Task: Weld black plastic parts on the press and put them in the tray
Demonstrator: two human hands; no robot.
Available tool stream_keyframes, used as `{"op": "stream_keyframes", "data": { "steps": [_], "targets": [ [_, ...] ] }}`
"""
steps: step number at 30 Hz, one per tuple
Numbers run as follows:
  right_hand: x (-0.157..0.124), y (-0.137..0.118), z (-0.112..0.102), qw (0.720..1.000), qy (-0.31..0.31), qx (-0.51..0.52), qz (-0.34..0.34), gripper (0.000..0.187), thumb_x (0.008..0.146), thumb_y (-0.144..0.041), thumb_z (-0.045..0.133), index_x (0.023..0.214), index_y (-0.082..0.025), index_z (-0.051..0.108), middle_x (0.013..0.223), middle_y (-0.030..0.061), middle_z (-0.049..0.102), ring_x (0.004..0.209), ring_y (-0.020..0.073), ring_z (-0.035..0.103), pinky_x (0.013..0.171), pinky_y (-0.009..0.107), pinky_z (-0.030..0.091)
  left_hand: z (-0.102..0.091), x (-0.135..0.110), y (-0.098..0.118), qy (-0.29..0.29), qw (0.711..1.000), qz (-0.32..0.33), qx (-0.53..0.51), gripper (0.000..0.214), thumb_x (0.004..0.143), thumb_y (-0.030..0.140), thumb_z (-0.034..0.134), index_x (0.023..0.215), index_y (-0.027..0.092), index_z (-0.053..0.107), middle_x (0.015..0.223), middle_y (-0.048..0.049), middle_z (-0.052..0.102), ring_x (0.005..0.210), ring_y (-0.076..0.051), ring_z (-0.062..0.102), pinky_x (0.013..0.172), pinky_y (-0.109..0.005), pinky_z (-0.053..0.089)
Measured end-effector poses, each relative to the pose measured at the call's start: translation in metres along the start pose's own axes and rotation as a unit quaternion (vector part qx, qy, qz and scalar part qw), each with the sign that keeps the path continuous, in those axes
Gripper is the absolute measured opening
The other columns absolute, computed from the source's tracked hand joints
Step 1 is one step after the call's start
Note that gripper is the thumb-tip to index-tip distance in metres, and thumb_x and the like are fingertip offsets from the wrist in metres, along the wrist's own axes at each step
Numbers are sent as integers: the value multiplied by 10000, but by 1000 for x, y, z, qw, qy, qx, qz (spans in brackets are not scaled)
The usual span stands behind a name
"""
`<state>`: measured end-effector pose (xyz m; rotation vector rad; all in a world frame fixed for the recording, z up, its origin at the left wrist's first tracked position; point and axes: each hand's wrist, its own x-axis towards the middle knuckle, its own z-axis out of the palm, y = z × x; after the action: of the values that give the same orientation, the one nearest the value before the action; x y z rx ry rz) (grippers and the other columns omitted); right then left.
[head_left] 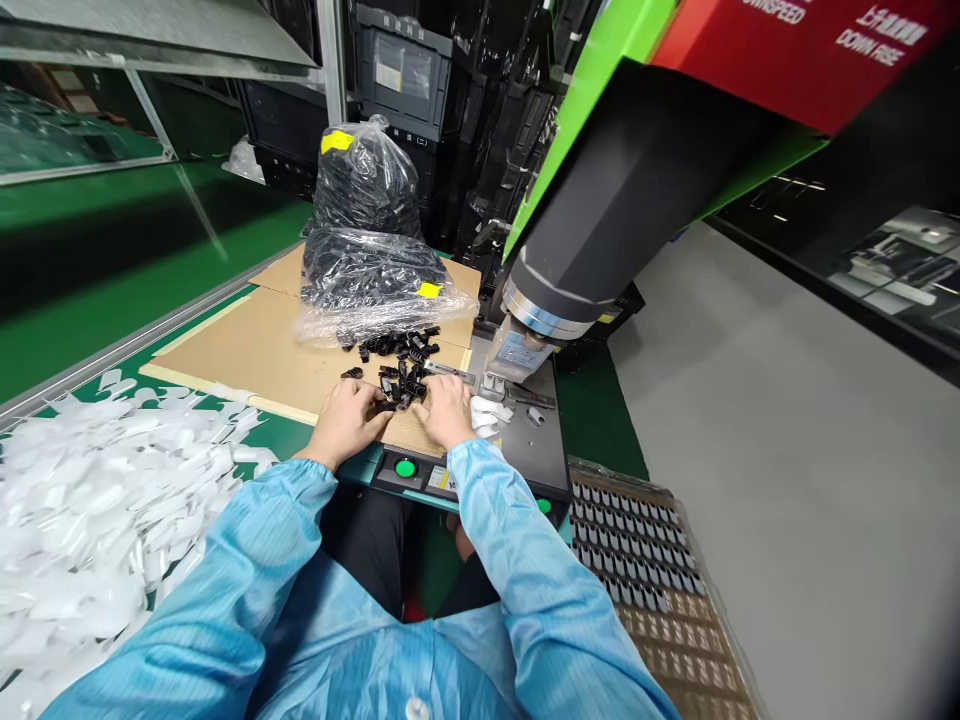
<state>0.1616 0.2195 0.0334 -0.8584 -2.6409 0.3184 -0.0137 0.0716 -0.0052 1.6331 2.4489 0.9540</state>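
A loose pile of small black plastic parts (pixel 401 375) lies on the cardboard sheet (pixel 262 350) in front of me. At its near left edge, my left hand (pixel 349 420) has curled fingers closed on a black plastic part, mostly covered by the fingertips. My right hand (pixel 448 410) rests at the pile's right side, its thumb and forefinger apart beside the black parts. I see nothing held in it. Close to its right lie several white plastic pieces (pixel 489 415) on the machine's dark metal base (pixel 536 450).
A green and red press machine (pixel 592 200) leans in from the right, its head above the base. Clear bags of black parts (pixel 375 270) stand behind the pile. White plastic pieces (pixel 112 500) cover the left side. A tray of grey parts (pixel 637 550) sits lower right. A green button (pixel 405 467) faces me.
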Motion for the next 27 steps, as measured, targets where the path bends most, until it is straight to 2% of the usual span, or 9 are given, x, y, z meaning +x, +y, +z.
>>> {"op": "stream_keyframes", "data": {
  "steps": [2,6,10,12,15,17,21,24,27],
  "targets": [
    [5,-5,2,1000,4,-21,-5,360,977,-343,755,1304,-228,658,1316,123,651,1297,322,474,1122,478,384,-2,0,3,-13,1000,-1,18,316,944,525,680,1092,247,706,1122,-120,631,1166,-347,577,1039,-506,494],
    [10,-12,0,999,14,-41,-1,240,1010,-338,712,1222,-228,690,1237,118,669,1225,323,502,1081,474,413,-5,1,5,-20,999,-15,26,334,980,560,627,1074,256,728,1069,-106,663,1120,-329,598,1003,-475,491],
    [-9,-2,-12,999,52,4,13,227,1030,-331,677,1226,-224,713,1216,110,675,1193,311,533,1068,456,454,-10,-1,5,-24,999,-25,33,351,1024,541,542,1008,259,751,1019,-95,674,1069,-307,625,1004,-453,490],
    [-30,17,-24,997,65,33,11,234,1037,-314,659,1244,-223,719,1215,110,675,1186,303,549,1056,439,477,-12,-2,6,-24,999,-28,27,358,1040,523,505,1024,258,745,1024,-88,680,1061,-296,639,1000,-443,493],
    [-68,63,-50,997,61,40,1,238,1036,-274,644,1254,-231,729,1228,112,680,1169,297,581,1049,438,495,-14,-5,9,-37,999,-18,2,372,1005,584,551,1081,258,713,1047,-74,681,1019,-273,659,925,-407,516],
    [-91,99,-69,999,28,24,-4,247,1030,-247,650,1261,-235,735,1227,110,691,1172,294,600,1070,446,496,-14,-6,10,-59,998,7,-4,395,962,607,593,1108,254,694,1061,-74,680,1000,-268,663,886,-392,526],
    [-123,158,-101,997,-68,-19,2,273,1014,-193,663,1267,-239,756,1229,103,698,1196,283,617,1102,451,499,-10,-8,8,-98,995,35,6,356,954,529,548,1125,249,686,1118,-92,701,1053,-284,676,912,-390,538],
    [-135,178,-111,996,-87,-20,8,350,1016,-146,624,1321,-261,752,1287,96,682,1207,257,629,1100,420,510,-11,-10,3,-114,993,20,13,357,936,494,554,1182,272,686,1161,-79,727,1021,-283,707,866,-380,556],
    [-144,175,-110,998,-45,-18,37,490,1014,-91,544,1438,-288,692,1324,89,665,1218,237,633,1093,389,516,-16,-16,0,-110,994,6,26,349,931,493,567,1185,294,698,1197,-57,746,1011,-296,719,830,-390,561]
  ]
}}
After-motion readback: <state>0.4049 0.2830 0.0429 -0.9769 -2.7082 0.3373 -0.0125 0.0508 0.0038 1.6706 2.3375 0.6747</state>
